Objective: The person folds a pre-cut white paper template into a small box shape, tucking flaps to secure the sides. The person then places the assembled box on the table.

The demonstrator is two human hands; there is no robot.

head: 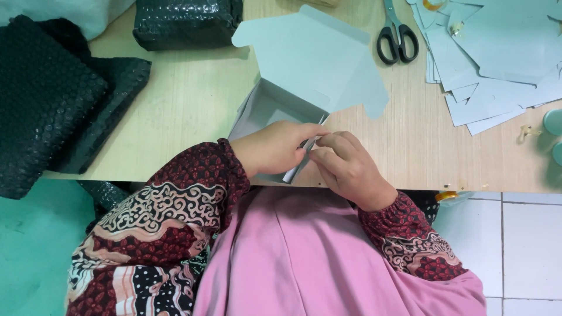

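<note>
A pale blue-grey cardboard box (pixel 266 105) sits partly folded at the near edge of the wooden table (pixel 193 105), its lid flap (pixel 319 58) standing open toward the far side. My left hand (pixel 275 146) lies over the box's near wall, fingers curled on the corner flap. Pressed against that same flap from the right is my right hand (pixel 345 167), pinching the card between thumb and fingers. Both hands meet at the box's near right corner.
Black-handled scissors (pixel 397 36) lie at the far centre-right. A pile of flat pale card blanks (pixel 497 58) covers the far right. Dark bubble-wrapped parcels (pixel 187 23) and dark bubble wrap (pixel 52 99) lie far centre and left. Small tape bits dot the right edge.
</note>
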